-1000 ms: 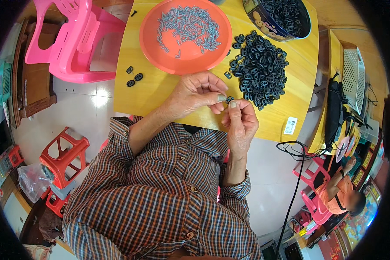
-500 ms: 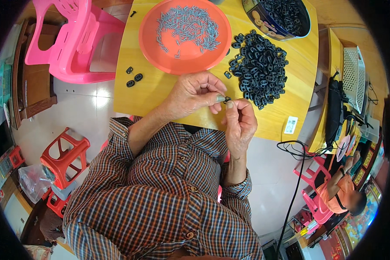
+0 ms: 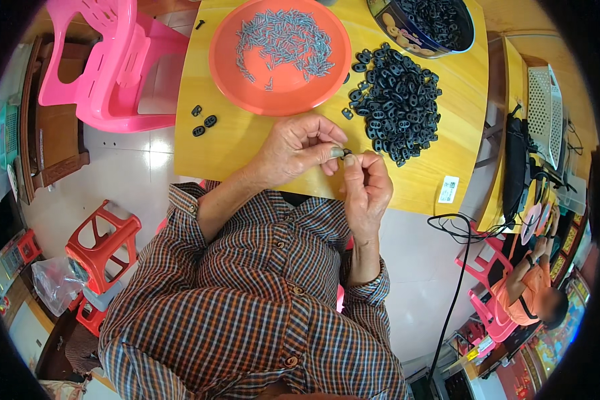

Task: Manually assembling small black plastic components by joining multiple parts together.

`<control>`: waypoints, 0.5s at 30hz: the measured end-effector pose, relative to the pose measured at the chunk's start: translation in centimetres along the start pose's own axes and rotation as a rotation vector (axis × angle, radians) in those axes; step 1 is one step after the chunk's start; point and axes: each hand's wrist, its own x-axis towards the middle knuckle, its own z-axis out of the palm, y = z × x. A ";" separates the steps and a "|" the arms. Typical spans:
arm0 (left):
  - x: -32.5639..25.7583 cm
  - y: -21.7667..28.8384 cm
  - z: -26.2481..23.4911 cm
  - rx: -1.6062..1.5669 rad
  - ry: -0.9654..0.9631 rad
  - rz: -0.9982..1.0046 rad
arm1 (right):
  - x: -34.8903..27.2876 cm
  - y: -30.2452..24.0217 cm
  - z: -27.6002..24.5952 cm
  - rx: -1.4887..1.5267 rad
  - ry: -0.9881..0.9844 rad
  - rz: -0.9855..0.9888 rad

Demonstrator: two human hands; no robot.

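Observation:
Near the front edge of the yellow table [image 3: 247, 143], both hands meet over one small black cord lock [image 3: 346, 153], mostly covered by fingertips. My left hand [image 3: 299, 148] pinches it from the left between thumb and fingers. From the right, my right hand [image 3: 367, 187] grips it with thumb and forefinger. Just beyond lies a heap of black two-hole cord locks [image 3: 401, 103]. An orange-red plastic basin [image 3: 267, 103] holds many small silvery pieces [image 3: 287, 43] that look like springs.
At the far right a round tin [image 3: 397, 39] holds more small black parts. Several loose black cord locks [image 3: 210, 121] lie at the table's left. A white label [image 3: 448, 190] is near the front right, above a black cable [image 3: 457, 267]. A pink chair [image 3: 113, 73] stands left; a person [image 3: 523, 290] sits at right.
Both hands keep their pinch on the cord lock with hardly any movement. The view has shifted slightly, and the seated person at the right has moved their arms a little.

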 end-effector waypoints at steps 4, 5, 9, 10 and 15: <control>0.0 0.1 0.4 -0.076 0.030 -0.037 | 0.0 -0.3 -0.2 0.409 0.011 0.358; 0.0 -0.1 0.4 -0.101 0.031 -0.024 | 0.0 -0.1 -0.1 0.460 0.047 0.356; -0.1 -0.3 0.7 -0.048 0.033 -0.056 | -0.1 0.4 -0.1 0.427 0.062 0.372; -0.1 -0.2 0.8 -0.034 0.027 -0.073 | -0.1 0.6 -0.1 0.432 0.059 0.360; 0.0 -0.4 0.6 -0.008 0.035 -0.127 | 0.0 0.5 0.0 0.429 0.054 0.382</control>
